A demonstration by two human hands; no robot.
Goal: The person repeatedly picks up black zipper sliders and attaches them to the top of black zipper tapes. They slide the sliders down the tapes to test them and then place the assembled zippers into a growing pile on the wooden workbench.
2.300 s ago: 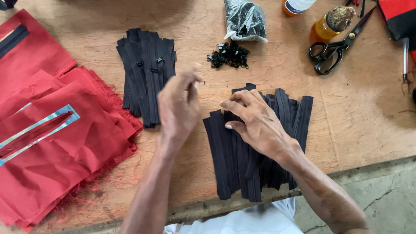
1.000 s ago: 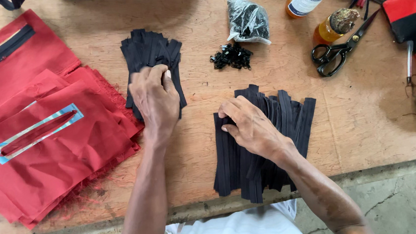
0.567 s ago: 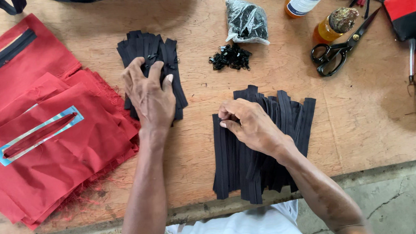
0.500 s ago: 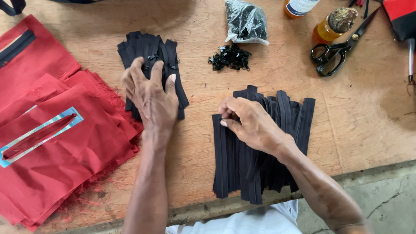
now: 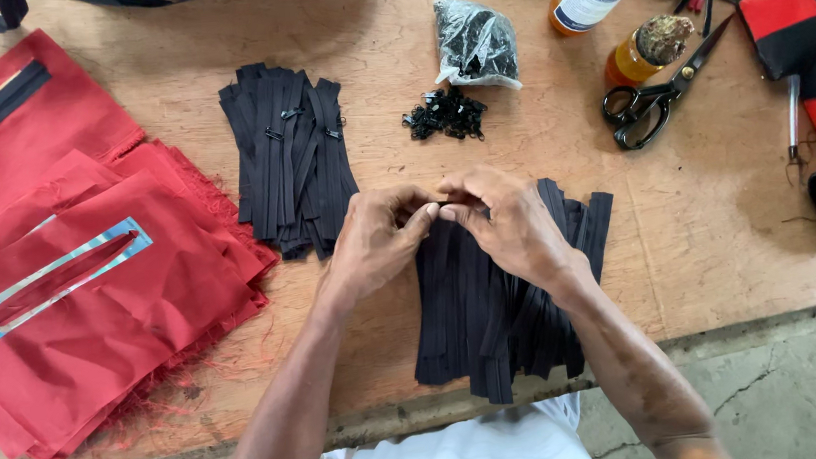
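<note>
Head view | left hand (image 5: 375, 242) and right hand (image 5: 511, 225) together, fingertips pinching top of black zipper strips (image 5: 495, 320)

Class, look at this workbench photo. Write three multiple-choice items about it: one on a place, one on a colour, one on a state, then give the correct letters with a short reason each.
1. Where does the loose heap of small black zipper sliders lie?
A. on the red cloth
B. on the bare wooden tabletop, just in front of the clear plastic bag of black parts
C. under the scissors

2. What colour is the stack of cut fabric pieces on the person's left?
A. red
B. green
C. white

3. How do the left hand and right hand stand?
A. flat and far apart
B. fingertips meeting at the top edge of the near pile of black zipper strips
C. both gripping the black-handled scissors

Answers: 1 B, the heap sits on wood below the bag. 2 A, the cloth is plainly red. 3 B, fingertips pinch together over the strips.
</note>
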